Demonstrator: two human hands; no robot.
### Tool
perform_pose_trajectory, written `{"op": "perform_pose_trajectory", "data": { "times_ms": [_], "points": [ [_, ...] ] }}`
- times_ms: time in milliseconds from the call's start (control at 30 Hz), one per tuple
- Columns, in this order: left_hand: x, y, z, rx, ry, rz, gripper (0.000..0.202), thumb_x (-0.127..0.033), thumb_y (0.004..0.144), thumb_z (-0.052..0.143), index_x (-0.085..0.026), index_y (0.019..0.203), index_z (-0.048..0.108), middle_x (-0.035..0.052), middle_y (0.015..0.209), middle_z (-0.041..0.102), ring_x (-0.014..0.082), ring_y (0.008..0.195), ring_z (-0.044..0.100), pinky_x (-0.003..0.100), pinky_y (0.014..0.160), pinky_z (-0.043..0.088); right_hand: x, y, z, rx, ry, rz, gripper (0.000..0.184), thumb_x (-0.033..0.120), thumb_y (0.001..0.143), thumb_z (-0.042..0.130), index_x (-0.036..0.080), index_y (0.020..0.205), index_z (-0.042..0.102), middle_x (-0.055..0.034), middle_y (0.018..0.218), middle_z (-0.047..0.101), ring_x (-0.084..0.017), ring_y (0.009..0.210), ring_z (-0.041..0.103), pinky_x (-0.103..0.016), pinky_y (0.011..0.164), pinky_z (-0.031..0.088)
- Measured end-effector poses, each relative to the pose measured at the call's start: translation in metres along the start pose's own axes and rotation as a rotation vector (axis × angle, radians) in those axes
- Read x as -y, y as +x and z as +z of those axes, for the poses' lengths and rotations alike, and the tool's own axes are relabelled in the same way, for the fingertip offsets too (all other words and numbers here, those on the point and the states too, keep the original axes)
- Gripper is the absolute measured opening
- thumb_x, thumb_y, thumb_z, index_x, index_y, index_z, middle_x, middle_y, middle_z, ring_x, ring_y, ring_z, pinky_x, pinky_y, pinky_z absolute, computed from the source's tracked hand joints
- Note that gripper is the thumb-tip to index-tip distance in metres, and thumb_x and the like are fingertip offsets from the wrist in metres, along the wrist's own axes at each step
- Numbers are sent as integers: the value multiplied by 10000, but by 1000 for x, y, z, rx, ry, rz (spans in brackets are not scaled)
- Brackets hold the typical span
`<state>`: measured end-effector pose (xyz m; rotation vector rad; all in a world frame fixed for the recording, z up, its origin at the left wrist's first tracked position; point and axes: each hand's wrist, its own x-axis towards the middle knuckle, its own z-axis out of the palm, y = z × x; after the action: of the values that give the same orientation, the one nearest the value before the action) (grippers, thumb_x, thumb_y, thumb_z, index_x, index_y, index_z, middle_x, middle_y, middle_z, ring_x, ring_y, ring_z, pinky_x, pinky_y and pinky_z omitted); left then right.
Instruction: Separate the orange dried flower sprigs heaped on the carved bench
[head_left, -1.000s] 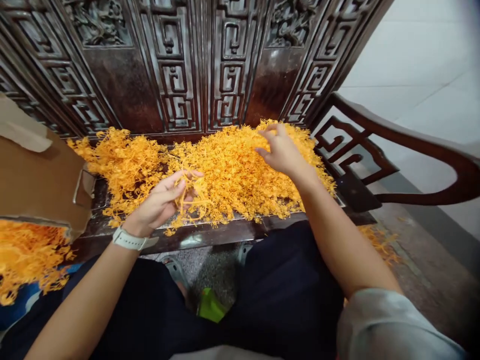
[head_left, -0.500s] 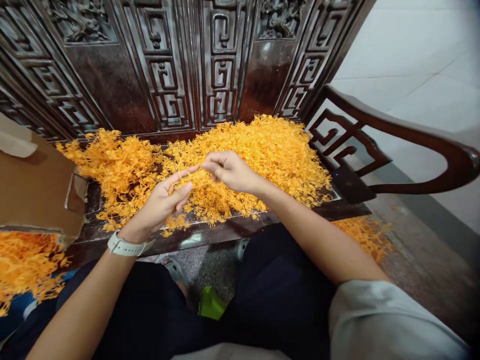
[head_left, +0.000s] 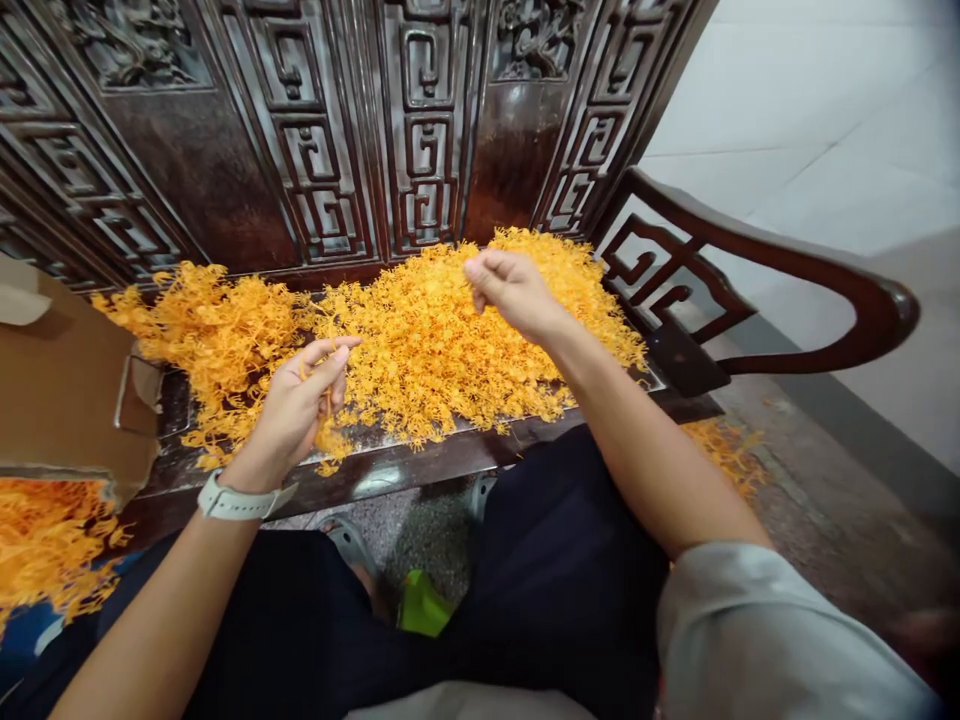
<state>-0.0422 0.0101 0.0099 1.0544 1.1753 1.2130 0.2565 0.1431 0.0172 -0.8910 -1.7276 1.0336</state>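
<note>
Nearest are the person's dark trousers (head_left: 562, 570), with a green object (head_left: 422, 605) showing between the knees; what it is stays hard to make out, and it is partly hidden. A grey sleeve (head_left: 780, 640) covers the right upper arm at the lower right, and a white wristwatch (head_left: 232, 502) circles the left wrist.

The left hand (head_left: 296, 410) is half closed above the front of the pile, with a thin tuft of orange sprigs (head_left: 328, 392) caught among its curled fingers. The right hand (head_left: 514, 295) hangs over the heap's far side, fingers bunched and pointing left; whether it holds anything cannot be told.

The heap of orange sprigs (head_left: 427, 360) lies on the dark wooden tabletop (head_left: 375, 482), its long axis running left to right along the carved back panel (head_left: 427, 130). Its sprigs tangle every way, so single stems are hard to follow.

At the left, a cardboard box (head_left: 60, 400) is cut off by the frame, with more orange sprigs (head_left: 45, 540) below it. Loose sprigs (head_left: 724, 450) lie on the speckled floor (head_left: 832, 520) at right, beneath a curved wooden armrest (head_left: 750, 240) and a pale tiled wall (head_left: 825, 120).
</note>
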Motion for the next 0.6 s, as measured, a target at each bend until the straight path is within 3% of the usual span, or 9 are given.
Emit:
{"op": "perform_pose_trajectory", "data": {
  "times_ms": [100, 167, 267, 333, 433, 500, 600],
  "points": [
    [4, 6, 8, -2, 10, 51, 479, -571, 865, 861, -191, 1152, 803, -26, 585, 529, 91, 522, 406, 214, 479, 282, 21, -15, 41, 397, 82, 7, 512, 678, 943, 759, 190, 867, 622, 28, 710, 582, -98, 631, 554, -251, 607, 488],
    [10, 8, 10, 23, 12, 83, 443, -587, 850, 871, -190, 1038, 810, -41, 553, 488, 85, 489, 382, 224, 473, 281, 29, -20, 59, 582, 143, 8, 497, 651, 943, 778, 176, 911, 635, 38, 733, 569, -88, 634, 541, -237, 592, 481],
    [18, 6, 13, 21, 101, 170, 370, -532, 860, 884, -175, 842, 792, -42, 530, 478, 67, 453, 345, 233, 471, 278, 31, -22, 73, 623, 182, -38, 515, 652, 948, 777, 174, 871, 602, 57, 694, 528, -73, 601, 508, -220, 556, 439],
    [18, 2, 20, -19, 145, 229, 364, -512, 864, 886, -166, 803, 788, -31, 546, 505, 62, 452, 348, 232, 464, 261, 28, -19, 79, 537, 172, -67, 550, 667, 964, 750, 183, 792, 552, 66, 628, 490, -65, 553, 462, -222, 518, 375],
    [8, -10, 33, -69, 9, 236, 371, -503, 841, 909, -173, 777, 751, -55, 547, 461, 49, 437, 282, 223, 442, 236, 16, -4, 77, 311, 162, -26, 555, 631, 1005, 713, 212, 729, 475, 66, 566, 439, -72, 503, 404, -251, 489, 312],
    [-4, -17, 36, -82, -111, 233, 367, -462, 831, 930, -187, 752, 700, -71, 544, 431, 43, 433, 241, 215, 434, 241, 1, 12, 59, 49, 191, 30, 490, 576, 1047, 664, 232, 764, 461, 60, 585, 436, -87, 501, 397, -266, 490, 303],
    [-20, -22, 26, -106, -196, 243, 318, -380, 876, 910, -201, 758, 675, -79, 513, 393, 47, 430, 200, 207, 428, 262, -27, 32, 6, -376, 167, 55, 345, 453, 1115, 564, 260, 854, 447, 60, 647, 414, -99, 532, 379, -277, 516, 291]
  ]
}}
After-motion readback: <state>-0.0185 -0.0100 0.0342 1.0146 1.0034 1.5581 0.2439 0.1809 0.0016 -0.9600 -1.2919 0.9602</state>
